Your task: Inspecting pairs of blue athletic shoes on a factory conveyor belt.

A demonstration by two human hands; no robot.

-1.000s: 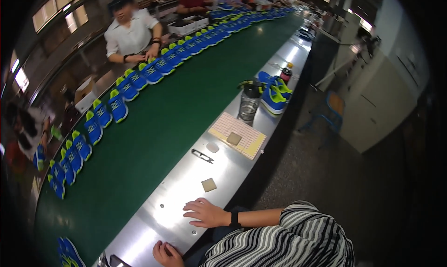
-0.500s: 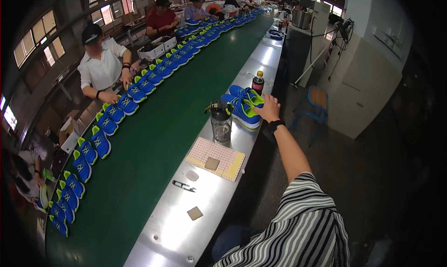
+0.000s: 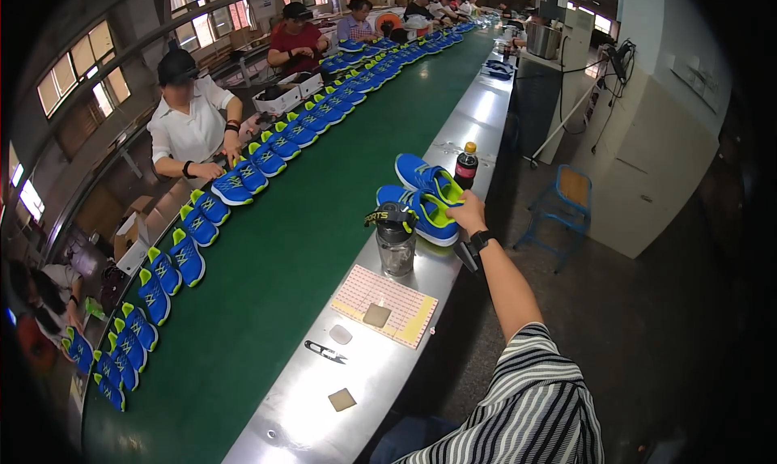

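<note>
My right hand (image 3: 469,214) reaches out over the metal ledge and is closed on the heel collars of a pair of blue sneakers (image 3: 437,231) with lime-green linings and white soles. The two shoes lie side by side, toes pointing away to the left, slightly raised or tilted at the ledge's inner side. Just beyond the hand stands a dark drink bottle (image 3: 466,166) with a yellow cap. A clear water bottle (image 3: 396,253) with a black lid and strap stands on the near side of the shoes, partly covering one. My left hand is out of view.
A green conveyor belt (image 3: 267,302) runs along the metal ledge (image 3: 299,411), with rows of blue sneakers (image 3: 188,257) on its far side. Co-workers (image 3: 190,124) sit behind it. Thread snips (image 3: 325,351), a printed sheet (image 3: 405,306) and small pads lie nearby. A stool (image 3: 566,201) stands right.
My right hand has closed more tightly on the sneakers' heels, and the pair has turned and shifted toward the belt. The whole view has swung slightly. Lower left, a co-worker's shoe has turned.
</note>
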